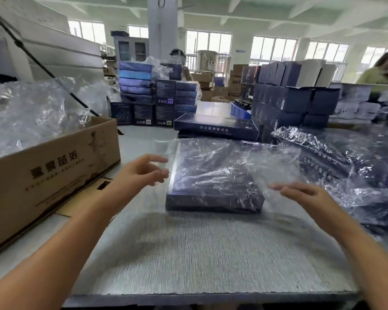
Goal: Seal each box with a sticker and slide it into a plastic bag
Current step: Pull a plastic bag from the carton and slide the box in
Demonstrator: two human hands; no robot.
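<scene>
A flat dark blue box point(213, 175) lies on the grey mat point(188, 253) in the middle of the table, inside a clear plastic bag point(276, 157) whose loose end spreads to the right. My left hand point(143, 170) hovers just left of the box, fingers apart and empty. My right hand point(309, 198) hovers at the box's right front corner, fingers spread over the bag film, holding nothing. Another dark blue box point(217, 128) without a bag lies behind it.
A brown carton point(49, 173) full of clear bags stands on the left. A pile of bagged boxes point(349, 162) fills the right side. Stacks of dark blue boxes point(289, 97) stand behind. Two people are in the background.
</scene>
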